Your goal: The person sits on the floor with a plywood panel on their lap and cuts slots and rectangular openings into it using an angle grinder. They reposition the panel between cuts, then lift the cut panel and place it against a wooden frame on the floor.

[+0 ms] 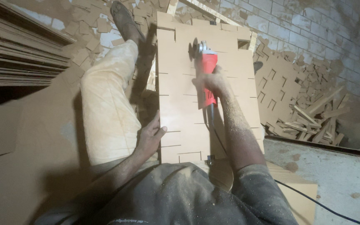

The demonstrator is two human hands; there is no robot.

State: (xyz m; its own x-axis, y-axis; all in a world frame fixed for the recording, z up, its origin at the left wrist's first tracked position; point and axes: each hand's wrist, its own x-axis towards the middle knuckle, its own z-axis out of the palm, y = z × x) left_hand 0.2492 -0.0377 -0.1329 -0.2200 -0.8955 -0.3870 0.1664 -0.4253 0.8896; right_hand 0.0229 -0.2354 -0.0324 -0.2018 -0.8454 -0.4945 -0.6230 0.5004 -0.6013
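My right hand (213, 81) has a closed grip round the red grinder (207, 71), fingers wrapped over its body, w/ the disc (193, 49) at the far end sitting on the board (180, 104) near its far edge. The grinder lies along the board, pointing away from me, its black cord (313, 200) trailing back past my right forearm and off to the near right over the floor (338, 175). My left hand (148, 139) lies flat and open on the board's left edge, near end, fingers spread, gripping nothing, just pressing. The board is tan, w/ short slots cut in from both long sides and a few notches at the near and far ends; it lies in front of me, betw. my left leg (105, 104) and the scrap pile. My leg in pale dusty trousers stretches along the left of the board, shoe (123, 21) at the far end. Offcuts (313, 116) are heaped at right against the brick wall (305, 25), w/ more small pieces far left. A stack of sheets (17, 54) sits far left. Sawdust covers my forearms and shirt.
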